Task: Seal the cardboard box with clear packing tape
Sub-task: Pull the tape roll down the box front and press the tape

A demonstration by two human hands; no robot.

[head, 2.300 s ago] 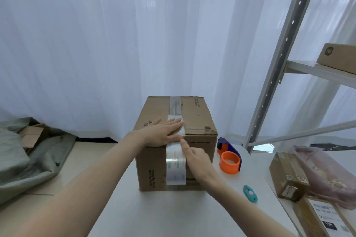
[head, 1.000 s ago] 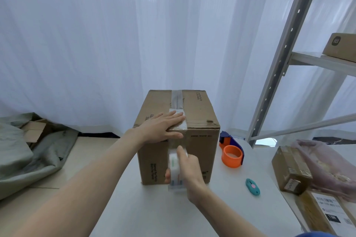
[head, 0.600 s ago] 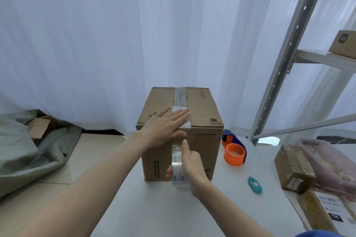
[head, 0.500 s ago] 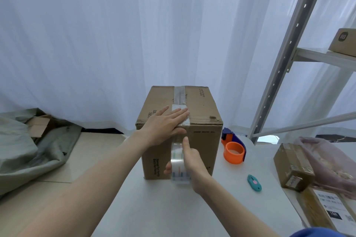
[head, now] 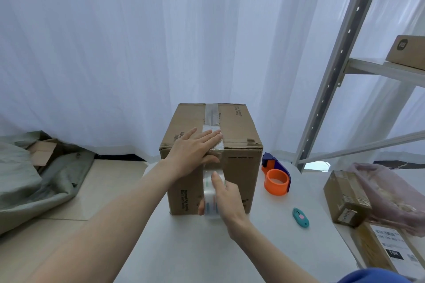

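Note:
A brown cardboard box (head: 239,135) stands on the white table (head: 195,248), with old tape along its top seam. My left hand (head: 195,149) lies flat on the box's near top edge, fingers spread, pressing the end of a clear tape strip. My right hand (head: 226,197) grips a roll of clear packing tape (head: 210,193) against the box's front face, index finger stretched up along the roll. The tape runs from the top edge down the front to the roll.
An orange and blue tape dispenser (head: 276,177) sits right of the box, a small teal box cutter (head: 300,217) nearer me. Small parcels (head: 346,197) and a pink bag (head: 388,195) lie at the right. A metal shelf frame (head: 331,71) rises behind them. Grey fabric (head: 27,181) covers the floor at left.
My right hand went from pressing the strip on the box front to gripping the roll low on that face. My left hand has stayed flat on the top edge.

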